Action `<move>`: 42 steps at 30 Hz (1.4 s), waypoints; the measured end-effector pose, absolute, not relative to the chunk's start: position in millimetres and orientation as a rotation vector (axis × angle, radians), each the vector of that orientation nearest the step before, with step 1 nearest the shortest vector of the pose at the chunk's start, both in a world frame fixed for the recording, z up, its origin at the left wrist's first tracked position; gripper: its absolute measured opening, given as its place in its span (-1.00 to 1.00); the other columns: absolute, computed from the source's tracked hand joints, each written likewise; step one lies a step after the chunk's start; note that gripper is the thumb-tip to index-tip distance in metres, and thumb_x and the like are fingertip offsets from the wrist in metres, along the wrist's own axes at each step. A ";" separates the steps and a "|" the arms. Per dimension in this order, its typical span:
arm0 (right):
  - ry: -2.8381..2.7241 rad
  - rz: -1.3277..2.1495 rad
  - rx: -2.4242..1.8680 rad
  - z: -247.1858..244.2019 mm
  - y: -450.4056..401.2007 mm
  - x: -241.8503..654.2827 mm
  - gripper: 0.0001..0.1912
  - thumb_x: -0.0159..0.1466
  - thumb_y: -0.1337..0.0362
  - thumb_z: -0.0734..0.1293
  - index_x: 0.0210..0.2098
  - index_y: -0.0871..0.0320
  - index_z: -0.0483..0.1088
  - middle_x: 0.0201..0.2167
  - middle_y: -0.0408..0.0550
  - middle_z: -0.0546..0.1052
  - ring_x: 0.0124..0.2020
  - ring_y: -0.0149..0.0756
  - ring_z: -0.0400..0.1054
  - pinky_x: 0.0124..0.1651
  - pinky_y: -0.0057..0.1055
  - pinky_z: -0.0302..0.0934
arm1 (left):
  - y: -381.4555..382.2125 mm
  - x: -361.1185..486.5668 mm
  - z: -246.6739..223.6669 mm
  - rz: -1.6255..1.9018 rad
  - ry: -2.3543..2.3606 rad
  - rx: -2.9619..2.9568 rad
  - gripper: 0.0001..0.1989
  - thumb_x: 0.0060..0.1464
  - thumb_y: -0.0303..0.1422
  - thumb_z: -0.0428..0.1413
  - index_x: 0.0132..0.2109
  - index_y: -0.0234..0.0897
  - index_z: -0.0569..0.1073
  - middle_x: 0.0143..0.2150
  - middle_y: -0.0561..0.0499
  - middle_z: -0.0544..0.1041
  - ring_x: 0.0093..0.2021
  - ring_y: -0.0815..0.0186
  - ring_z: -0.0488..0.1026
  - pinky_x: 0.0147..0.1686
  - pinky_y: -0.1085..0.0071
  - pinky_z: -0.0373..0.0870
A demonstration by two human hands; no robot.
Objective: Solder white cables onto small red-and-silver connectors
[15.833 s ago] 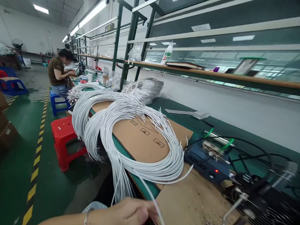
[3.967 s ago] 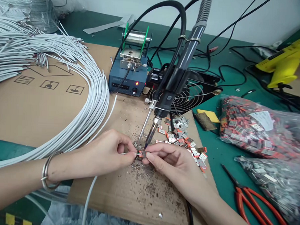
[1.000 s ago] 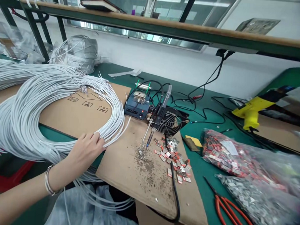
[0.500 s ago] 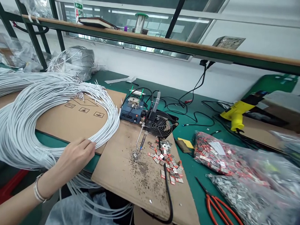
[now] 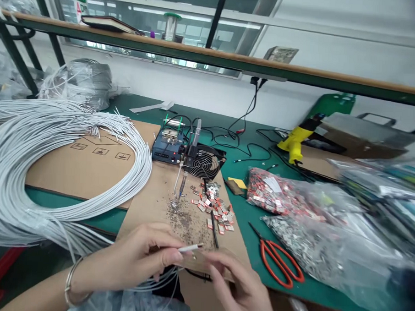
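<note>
Between the thumb and fingers of my left hand [image 5: 155, 254] is the end of a white cable [image 5: 188, 248], with a short bare tip pointing right. My right hand [image 5: 238, 280] is just right of that tip, its thumb and index finger apart; whether a fingertip touches the wire I cannot tell. Both hands are over the near edge of a cardboard sheet [image 5: 146, 208]. A large coil of white cables [image 5: 7, 183] lies to the left. Beyond my hands, a soldering iron [image 5: 190, 159] points down at solder crumbs, with small metal pieces with orange parts [image 5: 222, 215] beside them.
A blue soldering station [image 5: 166, 149] and a black fan [image 5: 207, 162] stand behind the cardboard. Red-handled scissors [image 5: 280, 262] lie right, near plastic bags of small parts [image 5: 281, 195]. Farther back are a yellow tool [image 5: 295, 143] and a shelf [image 5: 198, 52] across the bench.
My left hand has left the cable coil and moved right, now with one cable end in it. My right hand has come into view. The camera view has shifted right.
</note>
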State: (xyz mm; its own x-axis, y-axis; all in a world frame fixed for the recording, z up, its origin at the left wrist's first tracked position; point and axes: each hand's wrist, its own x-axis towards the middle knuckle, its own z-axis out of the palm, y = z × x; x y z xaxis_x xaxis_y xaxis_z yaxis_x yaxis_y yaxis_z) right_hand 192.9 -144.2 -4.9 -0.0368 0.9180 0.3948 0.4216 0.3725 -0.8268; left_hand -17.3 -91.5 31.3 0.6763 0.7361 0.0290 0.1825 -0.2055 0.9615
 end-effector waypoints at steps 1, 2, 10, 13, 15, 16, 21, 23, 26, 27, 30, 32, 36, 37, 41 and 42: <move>-1.661 0.682 -1.161 -3.0 -140.3 183.7 -0.83 0.19 0.36 0.25 -0.25 0.04 0.42 -0.44 -0.09 0.49 -0.47 -0.30 0.33 -0.43 -0.47 0.20 | -93.2 -11.9 26.7 0.595 0.725 1.644 -0.70 0.16 -0.25 -0.06 -0.29 -0.34 0.49 -0.41 0.06 0.30 -0.59 0.54 0.26 -0.58 0.61 0.22; -1.670 0.741 -1.118 -1.5 -136.6 176.5 -0.81 0.18 0.37 0.26 -0.22 0.04 0.41 -0.40 -0.09 0.49 -0.47 -0.31 0.32 -0.42 -0.46 0.20 | -94.6 -8.7 21.7 0.590 0.719 1.555 -0.71 0.14 -0.24 -0.04 -0.27 -0.34 0.49 -0.41 0.06 0.30 -0.60 0.54 0.27 -0.60 0.61 0.24; -1.539 0.976 -1.074 2.3 -125.4 166.8 -0.95 0.13 0.36 0.33 -0.47 0.15 0.41 -0.58 -0.15 0.38 -0.54 -0.37 0.23 -0.47 -0.47 0.13 | -107.5 -19.4 -1.2 0.479 0.737 1.349 -0.69 0.15 -0.23 -0.05 -0.20 -0.36 0.47 -0.54 0.09 0.33 -0.60 0.46 0.37 -0.59 0.60 0.25; -1.551 1.037 -1.125 6.6 -125.0 169.7 -0.94 0.10 0.39 0.33 -0.50 0.18 0.41 -0.60 -0.16 0.35 -0.57 -0.39 0.20 -0.50 -0.47 0.09 | -111.4 -20.2 0.3 0.479 0.774 1.479 -0.69 0.18 -0.25 -0.09 -0.22 -0.35 0.46 -0.54 0.09 0.33 -0.59 0.46 0.37 -0.55 0.57 0.26; -1.542 1.096 -1.140 8.7 -125.3 170.0 -0.92 0.08 0.40 0.32 -0.53 0.19 0.38 -0.62 -0.17 0.33 -0.58 -0.40 0.17 -0.51 -0.47 0.07 | -112.6 -18.2 1.8 0.505 0.810 1.614 -0.71 0.18 -0.27 -0.09 -0.26 -0.34 0.47 -0.54 0.07 0.35 -0.56 0.44 0.36 -0.50 0.55 0.27; -1.525 1.126 -1.132 8.8 -125.5 169.1 -0.91 0.07 0.40 0.32 -0.55 0.19 0.37 -0.63 -0.17 0.32 -0.59 -0.40 0.16 -0.52 -0.47 0.05 | -113.0 -16.6 2.0 0.534 0.828 1.672 -0.73 0.16 -0.27 -0.06 -0.26 -0.33 0.47 -0.52 0.06 0.36 -0.54 0.43 0.36 -0.49 0.54 0.27; -1.262 1.270 -0.951 -1.9 -122.9 155.6 -0.80 0.05 0.36 0.35 -0.63 0.17 0.25 -0.65 -0.20 0.27 -0.60 -0.43 0.11 -0.55 -0.49 -0.01 | -116.7 -7.3 -6.2 0.717 0.897 1.731 -0.74 0.12 -0.27 0.02 -0.40 -0.35 0.47 -0.58 0.03 0.39 -0.55 0.41 0.32 -0.55 0.54 0.19; -1.070 1.308 -0.844 -7.5 -119.6 152.6 -0.75 0.07 0.29 0.37 -0.64 0.15 0.23 -0.67 -0.23 0.22 -0.61 -0.44 0.07 -0.54 -0.48 0.00 | -119.4 -6.3 -10.7 0.746 0.888 1.602 -0.72 0.11 -0.25 0.02 -0.42 -0.36 0.47 -0.62 0.04 0.39 -0.59 0.42 0.33 -0.56 0.54 0.21; -0.855 1.275 -0.739 -12.9 -115.9 155.1 -0.70 0.12 0.20 0.35 -0.64 0.14 0.22 -0.68 -0.27 0.16 -0.63 -0.46 0.01 -0.51 -0.49 0.02 | -122.1 -8.4 -12.7 0.762 0.860 1.286 -0.70 0.04 -0.17 0.08 -0.39 -0.37 0.47 -0.65 0.09 0.35 -0.66 0.45 0.34 -0.63 0.57 0.24; -0.854 1.268 -0.736 -13.8 -115.9 156.4 -0.72 0.12 0.21 0.36 -0.63 0.14 0.26 -0.67 -0.26 0.18 -0.62 -0.45 0.04 -0.50 -0.49 0.03 | -122.1 -9.6 -11.9 0.757 0.851 1.194 -0.68 -0.01 -0.14 0.11 -0.39 -0.37 0.46 -0.65 0.10 0.34 -0.68 0.46 0.34 -0.65 0.59 0.23; -1.123 1.295 -0.853 -13.4 -119.2 156.5 -0.93 0.08 0.32 0.39 -0.52 0.15 0.44 -0.58 -0.15 0.37 -0.51 -0.38 0.21 -0.44 -0.45 0.09 | -120.3 -12.7 -7.9 0.709 0.818 1.045 -0.62 -0.10 -0.07 0.15 -0.42 -0.37 0.44 -0.63 0.11 0.35 -0.71 0.47 0.35 -0.69 0.60 0.23; -1.324 1.252 -0.950 -10.2 -122.1 153.1 -0.99 0.06 0.37 0.39 -0.48 0.17 0.48 -0.56 -0.11 0.41 -0.50 -0.34 0.26 -0.43 -0.42 0.13 | -119.1 -14.2 -6.6 0.684 0.800 1.055 -0.62 -0.07 -0.07 0.13 -0.47 -0.37 0.40 -0.64 0.12 0.33 -0.71 0.47 0.35 -0.68 0.60 0.23; -1.504 1.062 -1.021 1.5 -123.0 148.5 -0.93 0.06 0.39 0.37 -0.55 0.19 0.46 -0.61 -0.11 0.41 -0.54 -0.34 0.27 -0.47 -0.42 0.15 | -119.9 -17.5 -8.6 0.696 0.857 1.351 -0.67 0.13 -0.20 -0.03 -0.46 -0.35 0.38 -0.66 0.09 0.34 -0.66 0.46 0.34 -0.62 0.58 0.23; -1.548 1.031 -1.040 4.6 -122.4 149.1 -0.92 0.07 0.39 0.36 -0.55 0.20 0.46 -0.60 -0.09 0.42 -0.53 -0.34 0.29 -0.47 -0.42 0.15 | -120.3 -18.5 -8.9 0.716 0.886 1.496 -0.69 0.17 -0.27 -0.07 -0.44 -0.35 0.39 -0.65 0.08 0.36 -0.63 0.45 0.34 -0.58 0.56 0.23; -1.716 0.994 -1.124 14.9 -119.8 156.5 -0.91 0.10 0.41 0.34 -0.53 0.21 0.47 -0.58 -0.07 0.46 -0.50 -0.33 0.33 -0.44 -0.43 0.17 | -122.6 -22.4 -5.6 0.792 0.935 2.036 -0.79 0.18 -0.48 -0.11 -0.27 -0.30 0.42 -0.54 0.04 0.38 -0.51 0.41 0.31 -0.46 0.52 0.20; -1.752 1.002 -1.137 16.6 -119.0 158.5 -0.90 0.09 0.42 0.34 -0.53 0.20 0.47 -0.59 -0.09 0.45 -0.50 -0.33 0.32 -0.44 -0.43 0.16 | -123.3 -23.3 -4.1 0.771 0.932 2.100 -0.78 0.17 -0.51 -0.12 -0.22 -0.29 0.42 -0.49 0.03 0.38 -0.48 0.40 0.31 -0.45 0.52 0.20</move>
State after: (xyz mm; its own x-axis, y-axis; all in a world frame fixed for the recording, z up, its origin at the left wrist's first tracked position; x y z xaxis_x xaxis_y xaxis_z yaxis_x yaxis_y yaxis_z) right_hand 158.5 -119.0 16.6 -0.2743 0.9407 0.1995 0.3052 0.2819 -0.9096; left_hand -23.3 -123.3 -4.1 0.5634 0.7935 0.2301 0.3746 -0.4936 0.7849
